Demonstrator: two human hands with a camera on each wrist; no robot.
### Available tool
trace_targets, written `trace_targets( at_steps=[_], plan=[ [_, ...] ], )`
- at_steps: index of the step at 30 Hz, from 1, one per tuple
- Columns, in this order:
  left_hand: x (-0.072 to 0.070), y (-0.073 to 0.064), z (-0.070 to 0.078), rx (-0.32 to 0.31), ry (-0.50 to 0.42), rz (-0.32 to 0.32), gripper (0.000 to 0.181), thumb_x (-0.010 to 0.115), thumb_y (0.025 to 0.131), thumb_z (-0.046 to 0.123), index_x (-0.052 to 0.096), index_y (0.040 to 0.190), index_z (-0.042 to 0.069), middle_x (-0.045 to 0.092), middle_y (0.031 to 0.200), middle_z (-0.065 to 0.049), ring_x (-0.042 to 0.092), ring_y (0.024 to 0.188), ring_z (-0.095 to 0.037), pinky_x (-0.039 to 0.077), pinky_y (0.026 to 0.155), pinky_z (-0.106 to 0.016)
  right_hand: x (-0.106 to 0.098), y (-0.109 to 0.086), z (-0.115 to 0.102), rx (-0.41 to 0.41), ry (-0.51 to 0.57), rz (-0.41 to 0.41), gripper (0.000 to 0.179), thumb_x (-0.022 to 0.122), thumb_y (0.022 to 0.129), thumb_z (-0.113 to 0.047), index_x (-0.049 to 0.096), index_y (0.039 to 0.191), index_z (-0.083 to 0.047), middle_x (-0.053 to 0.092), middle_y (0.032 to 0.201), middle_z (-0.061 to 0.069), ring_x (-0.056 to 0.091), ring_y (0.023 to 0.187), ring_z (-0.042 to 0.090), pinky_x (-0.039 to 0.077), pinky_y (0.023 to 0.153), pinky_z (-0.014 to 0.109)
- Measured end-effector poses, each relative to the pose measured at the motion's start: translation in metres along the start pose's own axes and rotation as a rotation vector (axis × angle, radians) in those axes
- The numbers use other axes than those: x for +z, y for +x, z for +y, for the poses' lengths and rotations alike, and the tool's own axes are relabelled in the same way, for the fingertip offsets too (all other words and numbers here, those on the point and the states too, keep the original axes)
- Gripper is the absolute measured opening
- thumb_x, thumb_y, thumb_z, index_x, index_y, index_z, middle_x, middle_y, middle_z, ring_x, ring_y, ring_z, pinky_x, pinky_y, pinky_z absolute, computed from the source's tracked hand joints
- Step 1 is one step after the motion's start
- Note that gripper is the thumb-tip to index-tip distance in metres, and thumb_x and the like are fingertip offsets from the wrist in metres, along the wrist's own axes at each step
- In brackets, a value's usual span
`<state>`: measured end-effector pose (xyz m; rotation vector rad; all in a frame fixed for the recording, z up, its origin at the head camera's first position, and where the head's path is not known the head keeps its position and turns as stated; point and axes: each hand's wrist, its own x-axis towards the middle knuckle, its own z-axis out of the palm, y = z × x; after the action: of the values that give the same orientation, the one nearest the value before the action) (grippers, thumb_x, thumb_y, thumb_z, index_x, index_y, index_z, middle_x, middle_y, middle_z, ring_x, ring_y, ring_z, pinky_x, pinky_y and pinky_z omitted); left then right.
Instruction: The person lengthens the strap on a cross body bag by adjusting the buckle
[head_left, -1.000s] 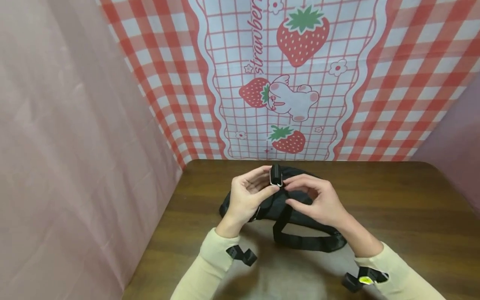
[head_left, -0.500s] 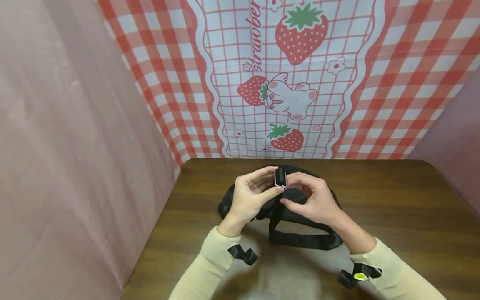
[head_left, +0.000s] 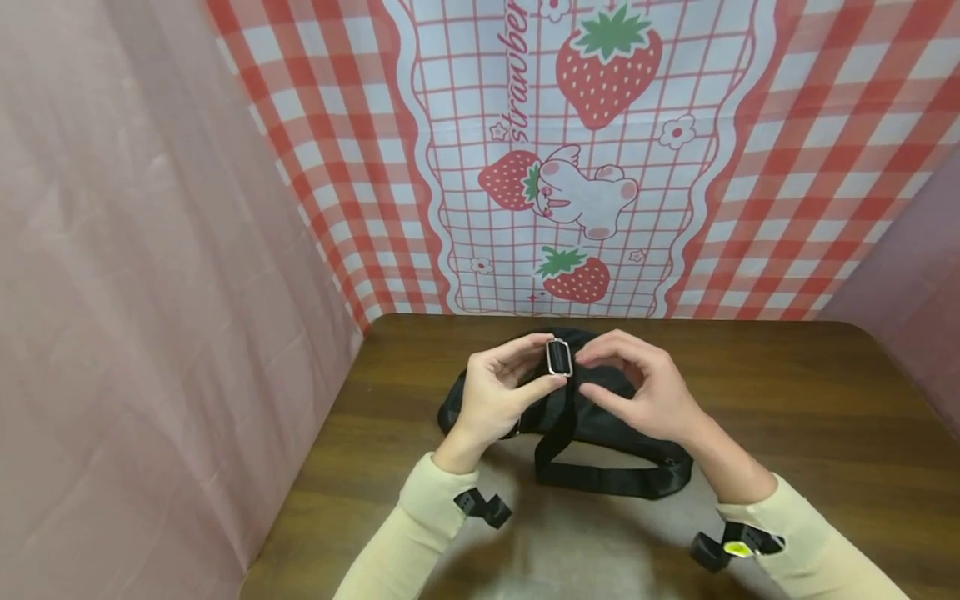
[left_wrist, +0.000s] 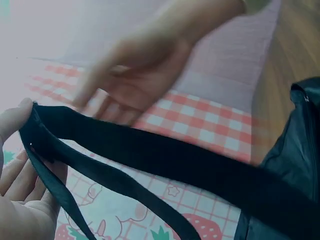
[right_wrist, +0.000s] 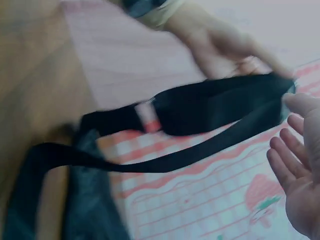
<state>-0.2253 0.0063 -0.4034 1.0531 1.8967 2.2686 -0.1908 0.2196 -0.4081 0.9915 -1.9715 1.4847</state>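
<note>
A black fabric bag [head_left: 611, 427] lies on the table below both hands, its webbing strap [head_left: 600, 479] looping out in front. My left hand [head_left: 491, 398] pinches a silver-edged slide buckle [head_left: 559, 357] on the strap, thumb below and fingers above. Just to the right, my right hand [head_left: 647, 387] hovers with thumb and fingers curved and apart, holding nothing. The left wrist view has the strap [left_wrist: 165, 155] stretching from the left hand towards the bag [left_wrist: 292, 160]. In the right wrist view the raised strap [right_wrist: 215, 105] is blurred, with the right hand [right_wrist: 305, 170] beside its end.
The brown wooden table [head_left: 795, 433] extends on both sides of the bag. A red-checked strawberry cloth [head_left: 810, 167] hangs behind it, and a pink curtain [head_left: 150, 292] hangs at the left. Small black wrist devices [head_left: 483, 507] stick out from both sleeves.
The buckle has turned so its frame faces the head camera more squarely. My right hand came close to it half a second ago and has since drawn back to the right.
</note>
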Motion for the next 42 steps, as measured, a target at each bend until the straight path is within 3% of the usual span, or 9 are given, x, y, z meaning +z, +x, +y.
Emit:
trace_targets(
  at_steps=[5, 13, 16, 21, 26, 29, 33, 38, 42],
  plan=[
    [0.002, -0.002, -0.003, 0.041, 0.109, -0.043, 0.045, 0.079, 0.082, 0.0, 0.067, 0.125, 0.0, 0.07, 0.121, -0.023, 0.071, 0.112, -0.017, 0.058, 0.101, -0.033, -0.009, 0.012, -0.001, -0.008, -0.04, -0.047, 0.047, 0.079, 0.072, 0.015, 0.068, 0.115, -0.001, 0.067, 0.107, 0.012, 0.066, 0.1, 0.013, 0.059, 0.089, 0.019],
    [0.004, -0.005, -0.007, 0.128, 0.196, -0.1, 0.047, 0.082, 0.077, -0.001, 0.068, 0.122, -0.004, 0.072, 0.118, -0.022, 0.072, 0.11, -0.024, 0.059, 0.098, -0.042, -0.02, 0.019, -0.007, 0.186, -0.093, -0.21, 0.042, 0.086, 0.074, -0.003, 0.068, 0.108, -0.017, 0.065, 0.106, -0.003, 0.068, 0.093, 0.01, 0.06, 0.082, 0.02],
    [0.004, -0.005, -0.009, 0.152, 0.225, -0.112, 0.046, 0.083, 0.077, 0.001, 0.069, 0.12, -0.004, 0.073, 0.117, -0.021, 0.072, 0.11, -0.022, 0.059, 0.098, -0.041, -0.02, 0.021, -0.007, 0.2, -0.144, -0.236, 0.042, 0.088, 0.072, -0.007, 0.065, 0.104, -0.021, 0.062, 0.103, -0.007, 0.066, 0.09, 0.009, 0.059, 0.081, 0.021],
    [0.005, -0.005, -0.01, 0.152, 0.234, -0.11, 0.045, 0.085, 0.076, 0.004, 0.07, 0.119, -0.001, 0.074, 0.115, -0.019, 0.072, 0.109, -0.017, 0.06, 0.098, -0.035, -0.016, 0.021, -0.005, 0.137, -0.161, -0.197, 0.046, 0.087, 0.065, 0.0, 0.063, 0.099, -0.02, 0.06, 0.101, -0.006, 0.06, 0.085, 0.011, 0.055, 0.074, 0.021],
    [0.004, -0.003, -0.01, 0.123, 0.227, -0.066, 0.044, 0.085, 0.076, 0.004, 0.071, 0.118, 0.001, 0.075, 0.114, -0.018, 0.072, 0.106, -0.012, 0.061, 0.095, -0.034, -0.013, 0.022, -0.006, 0.11, 0.008, -0.109, 0.037, 0.076, 0.068, 0.016, 0.062, 0.092, -0.009, 0.058, 0.099, 0.003, 0.056, 0.087, 0.014, 0.053, 0.073, 0.02],
    [0.004, -0.003, -0.011, 0.105, 0.213, -0.053, 0.045, 0.084, 0.077, 0.003, 0.07, 0.12, 0.001, 0.074, 0.115, -0.019, 0.072, 0.106, -0.013, 0.061, 0.094, -0.037, -0.013, 0.024, -0.007, 0.07, 0.042, -0.082, 0.034, 0.073, 0.07, 0.02, 0.064, 0.094, -0.003, 0.059, 0.1, 0.008, 0.056, 0.089, 0.015, 0.054, 0.075, 0.019],
    [0.004, -0.003, -0.012, 0.109, 0.2, -0.076, 0.045, 0.082, 0.079, 0.002, 0.069, 0.121, -0.002, 0.073, 0.119, -0.021, 0.072, 0.11, -0.02, 0.06, 0.096, -0.039, -0.015, 0.026, -0.008, 0.099, -0.084, -0.126, 0.041, 0.083, 0.071, 0.006, 0.067, 0.105, -0.011, 0.063, 0.107, 0.002, 0.061, 0.091, 0.013, 0.055, 0.08, 0.016],
    [0.002, -0.004, -0.012, 0.112, 0.196, -0.095, 0.044, 0.081, 0.079, 0.001, 0.069, 0.121, -0.004, 0.072, 0.119, -0.022, 0.071, 0.111, -0.026, 0.059, 0.098, -0.041, -0.018, 0.025, -0.006, 0.191, -0.16, -0.217, 0.039, 0.087, 0.074, -0.009, 0.065, 0.105, -0.02, 0.062, 0.109, -0.005, 0.065, 0.092, 0.008, 0.057, 0.084, 0.018],
    [0.002, -0.004, -0.01, 0.106, 0.202, -0.114, 0.045, 0.083, 0.077, 0.001, 0.069, 0.12, -0.004, 0.073, 0.118, -0.021, 0.071, 0.112, -0.025, 0.059, 0.099, -0.038, -0.021, 0.028, -0.006, 0.171, -0.236, -0.271, 0.04, 0.089, 0.073, -0.014, 0.063, 0.102, -0.023, 0.063, 0.106, -0.01, 0.066, 0.088, 0.005, 0.058, 0.08, 0.019]
  ],
)
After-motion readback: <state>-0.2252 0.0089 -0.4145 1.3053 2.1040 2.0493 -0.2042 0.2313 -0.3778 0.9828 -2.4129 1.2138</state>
